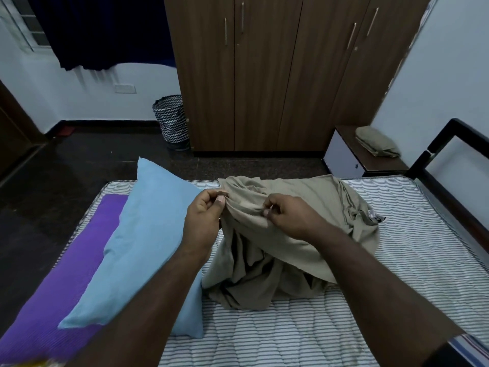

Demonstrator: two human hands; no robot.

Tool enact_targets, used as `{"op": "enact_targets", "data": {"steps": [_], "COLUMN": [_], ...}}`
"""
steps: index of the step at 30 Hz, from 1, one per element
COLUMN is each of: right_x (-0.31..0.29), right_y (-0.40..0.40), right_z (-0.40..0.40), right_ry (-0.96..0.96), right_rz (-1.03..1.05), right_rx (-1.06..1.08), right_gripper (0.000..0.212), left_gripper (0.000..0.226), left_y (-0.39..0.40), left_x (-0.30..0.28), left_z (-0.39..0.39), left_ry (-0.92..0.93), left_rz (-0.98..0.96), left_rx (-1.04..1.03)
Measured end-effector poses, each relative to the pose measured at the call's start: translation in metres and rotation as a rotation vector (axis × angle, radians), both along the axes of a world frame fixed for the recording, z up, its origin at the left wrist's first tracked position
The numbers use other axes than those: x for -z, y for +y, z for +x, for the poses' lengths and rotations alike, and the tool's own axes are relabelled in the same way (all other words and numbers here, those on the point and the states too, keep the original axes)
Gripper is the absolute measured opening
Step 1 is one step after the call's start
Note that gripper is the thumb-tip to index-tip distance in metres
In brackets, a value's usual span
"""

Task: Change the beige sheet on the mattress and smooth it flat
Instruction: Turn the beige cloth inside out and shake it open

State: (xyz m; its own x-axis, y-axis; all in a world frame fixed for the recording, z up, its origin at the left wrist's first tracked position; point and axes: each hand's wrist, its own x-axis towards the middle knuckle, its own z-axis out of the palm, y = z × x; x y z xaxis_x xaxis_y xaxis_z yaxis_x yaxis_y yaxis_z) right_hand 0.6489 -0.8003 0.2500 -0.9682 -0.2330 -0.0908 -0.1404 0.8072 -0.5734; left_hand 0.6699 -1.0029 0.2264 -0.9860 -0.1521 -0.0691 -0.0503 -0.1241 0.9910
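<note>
Now the beige sheet (288, 234) is bunched in a loose heap on the bare striped mattress (412, 234), and its upper edge is lifted by both hands. A fold of that edge is pinched between thumb and curled fingers (221, 198) of the left hand (205, 215), while a second fold, a little further along the same edge, is pinched by the right hand (291, 215); its fingers (268, 210) are closed on the cloth as well. Between the two sets of fingers a short span of hem is held gathered. Below the fingers the fabric hangs in deep folds and is pooled on the mattress. Beyond the right fingers, at the heap's far side, a small dark label (374, 217) is seen on the cloth.

Just left of the left fingers a light blue pillow (148, 247) is laid lengthwise on the mattress, its near corner touching the heap, and past it a purple pillow (71, 282) is laid along the mattress edge. Well beyond the fingers, a brown wardrobe (264, 75) is seen against the wall, with a zigzag-patterned basket (173, 123) on the floor beside it. To the far right a folded beige cloth (375, 141) rests on a small bedside cabinet (352, 157).
</note>
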Motion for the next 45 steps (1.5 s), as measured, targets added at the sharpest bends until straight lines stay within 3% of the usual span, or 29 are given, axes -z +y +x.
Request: {"op": "enact_targets", "data": {"steps": [5, 11, 14, 17, 20, 25, 27, 29, 31, 33, 40, 45], "right_x": [-0.012, -0.009, -0.011, -0.015, -0.007, 0.002, -0.001, -0.005, -0.008, -0.012, -0.031, -0.038], "right_y": [0.005, 0.004, -0.003, -0.020, -0.030, -0.026, -0.020, -0.012, -0.004, 0.003, 0.029, 0.057], "right_z": [-0.008, -0.005, 0.007, 0.025, 0.033, 0.036, 0.039, 0.041, 0.043, 0.045, 0.059, 0.075], "right_ry": [0.123, 0.098, 0.188, 0.190, 0.284, 0.485, 0.416, 0.250, 0.126, 0.065, -0.098, -0.108], "right_rz": [-0.032, 0.033, -0.163, -0.311, -0.223, -0.196, -0.288, -0.468, -0.626, -0.752, -0.995, -1.018], "right_rx": [0.092, 0.085, 0.148, 0.072, 0.058, 0.118, 0.169, 0.188, 0.168, 0.157, 0.175, 0.242], "right_gripper": [0.012, 0.014, 0.013, 0.012, 0.022, 0.008, 0.004, 0.006, 0.006, 0.008, 0.018, 0.019], "left_gripper": [0.015, 0.017, 0.015, 0.011, 0.010, 0.013, 0.013, 0.015, 0.026, 0.026, 0.008, 0.024], "left_y": [-0.001, 0.000, 0.007, 0.015, 0.027, 0.035, 0.034, 0.030, 0.027, 0.029, 0.050, 0.067], "left_x": [0.000, -0.010, -0.012, -0.010, -0.014, -0.016, -0.014, -0.010, -0.005, -0.006, -0.005, -0.007], "left_z": [0.002, 0.003, 0.006, 0.008, 0.013, 0.017, 0.016, 0.010, 0.003, -0.001, -0.006, -0.014], "left_ry": [-0.004, -0.045, -0.068, -0.104, -0.121, -0.140, -0.136, -0.049, 0.066, 0.117, 0.091, 0.114], "left_rz": [-0.063, 0.064, 0.128, 0.198, 0.254, 0.325, 0.296, 0.131, -0.091, -0.184, -0.162, -0.150], "left_rx": [-0.034, 0.048, 0.073, 0.109, 0.165, 0.262, 0.246, 0.221, 0.291, 0.404, 0.662, 0.849]}}
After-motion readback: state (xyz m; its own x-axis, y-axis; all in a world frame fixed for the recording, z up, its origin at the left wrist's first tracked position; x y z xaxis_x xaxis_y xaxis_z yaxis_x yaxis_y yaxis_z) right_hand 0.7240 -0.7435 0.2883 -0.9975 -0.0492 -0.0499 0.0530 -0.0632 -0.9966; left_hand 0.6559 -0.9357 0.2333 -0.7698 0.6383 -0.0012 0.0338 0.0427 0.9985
